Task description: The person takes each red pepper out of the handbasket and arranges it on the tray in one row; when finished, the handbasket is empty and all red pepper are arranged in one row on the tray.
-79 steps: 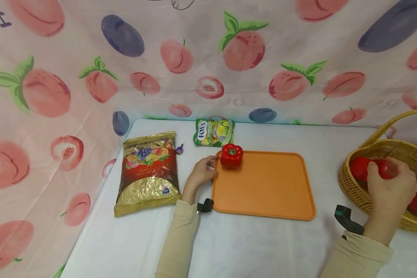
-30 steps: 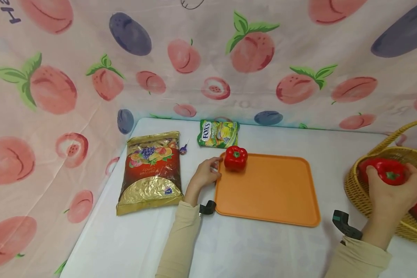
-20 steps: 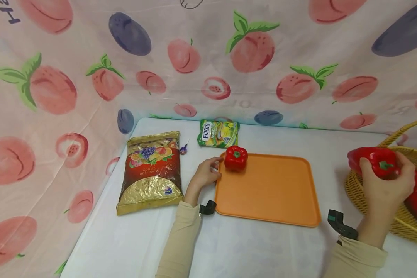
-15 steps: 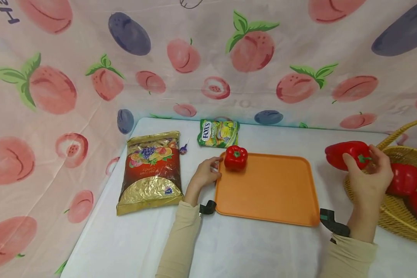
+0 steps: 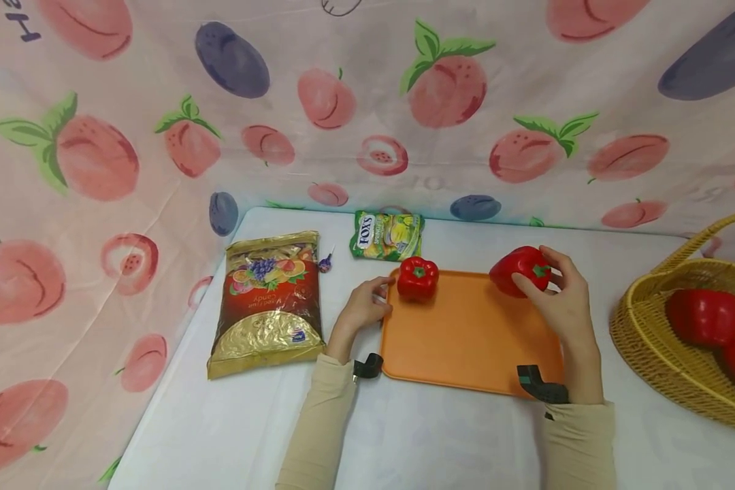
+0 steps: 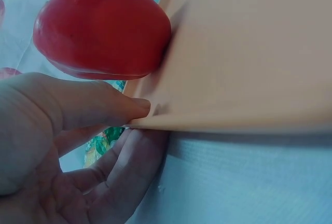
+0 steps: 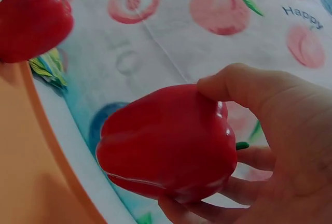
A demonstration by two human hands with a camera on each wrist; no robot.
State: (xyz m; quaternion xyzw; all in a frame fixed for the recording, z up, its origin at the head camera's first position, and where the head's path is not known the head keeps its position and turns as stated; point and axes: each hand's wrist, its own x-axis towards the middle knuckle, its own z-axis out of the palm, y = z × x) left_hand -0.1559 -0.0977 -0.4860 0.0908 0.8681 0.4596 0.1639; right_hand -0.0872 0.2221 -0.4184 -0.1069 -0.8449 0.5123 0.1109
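Note:
My right hand point(image 5: 566, 296) grips a red bell pepper point(image 5: 517, 272) by its stem end, above the right back part of the orange tray point(image 5: 465, 347). In the right wrist view the held pepper point(image 7: 166, 143) lies on its side between thumb and fingers, its green stem towards the palm. My left hand point(image 5: 361, 309) pinches the tray's left edge; the left wrist view shows the thumb point(image 6: 104, 102) over the rim and fingers below it. A second red bell pepper point(image 5: 418, 279) stands stem up in the tray's back left corner, close to that hand.
At the right, a wicker basket point(image 5: 655, 354) with a tall handle holds more red bell peppers point(image 5: 707, 316). Left of the tray lie a big candy bag point(image 5: 269, 306) and a lollipop point(image 5: 325, 263). A green Fox's candy packet point(image 5: 387, 235) lies behind it. Fruit-print cloth hangs at the back.
My right hand has lifted a bell pepper out of the basket and carried it left to above the tray. The left hand stays at the tray's edge.

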